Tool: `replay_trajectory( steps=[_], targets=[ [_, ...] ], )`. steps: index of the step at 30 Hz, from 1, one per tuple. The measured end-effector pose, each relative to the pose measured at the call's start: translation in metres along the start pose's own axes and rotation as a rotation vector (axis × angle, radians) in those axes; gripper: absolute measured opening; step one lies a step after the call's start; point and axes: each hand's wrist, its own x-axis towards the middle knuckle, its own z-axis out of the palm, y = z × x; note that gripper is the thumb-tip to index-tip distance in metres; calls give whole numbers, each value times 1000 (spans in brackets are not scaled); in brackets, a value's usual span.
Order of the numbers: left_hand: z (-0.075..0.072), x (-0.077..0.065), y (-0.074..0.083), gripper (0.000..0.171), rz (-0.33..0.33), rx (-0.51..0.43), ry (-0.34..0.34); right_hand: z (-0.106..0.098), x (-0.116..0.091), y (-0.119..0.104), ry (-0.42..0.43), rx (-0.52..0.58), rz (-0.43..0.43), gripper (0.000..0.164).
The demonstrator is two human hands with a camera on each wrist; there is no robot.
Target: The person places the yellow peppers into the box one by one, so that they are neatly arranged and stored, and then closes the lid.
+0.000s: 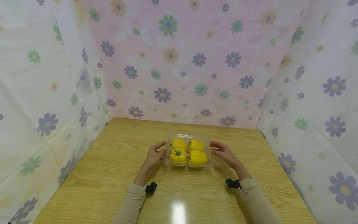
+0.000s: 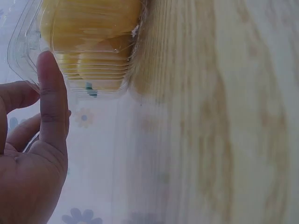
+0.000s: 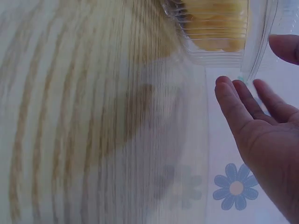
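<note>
A clear plastic clamshell container (image 1: pixel 188 136) with several yellow bell peppers (image 1: pixel 198 158) inside lies on the wooden table. One pepper shows its green stem toward the head camera. On the container's left side is my left hand (image 1: pixel 153 155); in the left wrist view its extended finger (image 2: pixel 51 93) overlaps the ribbed plastic wall, with the thumb at the flanged rim. My right hand (image 1: pixel 226 154) is at the opposite side. Its fingers (image 3: pixel 233 105) are loosely extended, fingertips right by the rim in the right wrist view, and the thumb stands apart from them.
The wooden table (image 1: pixel 117 174) is enclosed at the back and both sides by flower-printed cloth (image 1: pixel 184 62). A small black wrist camera (image 1: pixel 151 187) sits by the left sleeve, another black camera (image 1: pixel 232 183) by the right one. Light glares on the tabletop near the front.
</note>
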Motion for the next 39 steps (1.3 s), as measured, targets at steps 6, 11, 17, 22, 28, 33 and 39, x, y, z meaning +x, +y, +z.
replay_trajectory(
  steps=[6, 11, 17, 22, 28, 33, 39],
  targets=[
    [-4, 1, -2, 51, 20, 35, -22, 3, -7, -5, -53, -69, 48, 62],
    [-5, 1, -3, 51, 6, 42, -18, 5, -10, -6, -96, -65, 56, 63],
    [-6, 2, -4, 54, -19, 56, -13, 5, -11, -7, -139, -45, 72, 66],
    [-6, 2, -4, 54, -29, 58, -19, 4, -12, -7, -162, -37, 95, 68],
    [-6, 2, -4, 53, -44, 92, 4, 3, -16, -7, -225, 4, 124, 73],
    [-7, 1, -4, 54, -62, 120, 19, 5, -19, -7, -308, 44, 147, 74],
    [-10, -1, -2, 56, -68, 143, -38, 7, -18, -8, -358, 76, 169, 81]
  ],
)
